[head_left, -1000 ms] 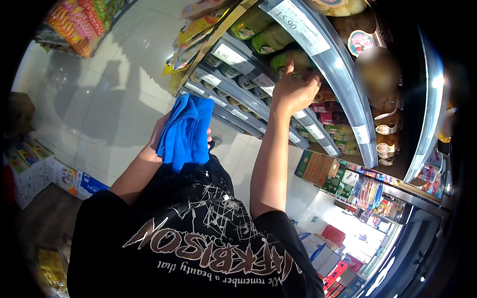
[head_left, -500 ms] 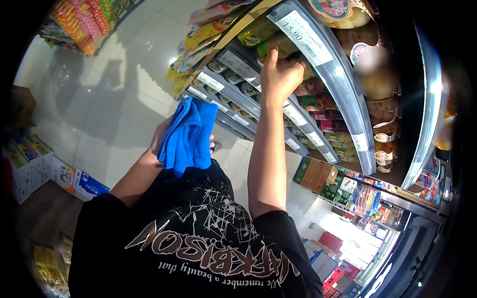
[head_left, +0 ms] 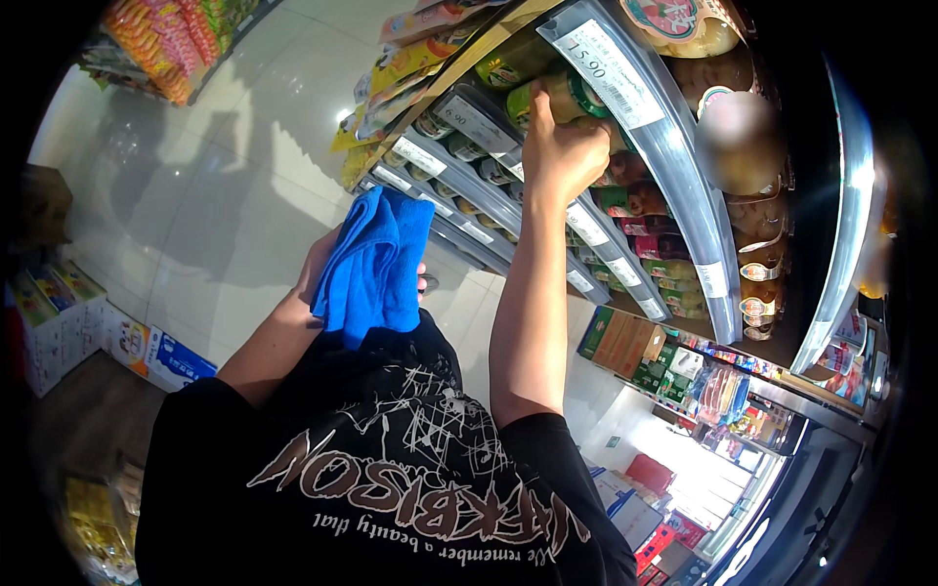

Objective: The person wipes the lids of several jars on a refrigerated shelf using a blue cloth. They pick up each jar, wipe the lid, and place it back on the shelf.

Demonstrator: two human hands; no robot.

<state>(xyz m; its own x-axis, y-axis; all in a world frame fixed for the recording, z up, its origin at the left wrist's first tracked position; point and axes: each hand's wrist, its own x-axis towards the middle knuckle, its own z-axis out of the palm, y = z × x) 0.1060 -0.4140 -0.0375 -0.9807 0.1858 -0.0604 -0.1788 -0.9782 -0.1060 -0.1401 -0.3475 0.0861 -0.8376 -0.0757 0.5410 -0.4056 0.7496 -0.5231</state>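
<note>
A folded blue cloth (head_left: 376, 264) rests in my left hand (head_left: 320, 264), whose fingers curl round its sides in front of my chest. My right hand (head_left: 569, 161) reaches into a shelf on the right and is closed round a glass jar (head_left: 559, 98) with a green lid and a green label. The thumb lies along the jar's near side; the other fingers are mostly hidden behind it. Beside it stands another green-labelled jar (head_left: 503, 70). Further along the same shelf are several jars with dark red contents (head_left: 630, 200).
Clear plastic price strips (head_left: 650, 127) edge the stacked shelves. Large jars of pale fruit (head_left: 689, 29) fill the shelf above. Hanging snack bags (head_left: 396, 73) line the shelf end. Cartons (head_left: 59, 327) stand on the floor at left, and a snack rack (head_left: 161, 44) is at far left.
My right hand has shifted slightly right, and the jar's green lid now shows beside it. The blue cloth stays in my left hand, almost unmoved.
</note>
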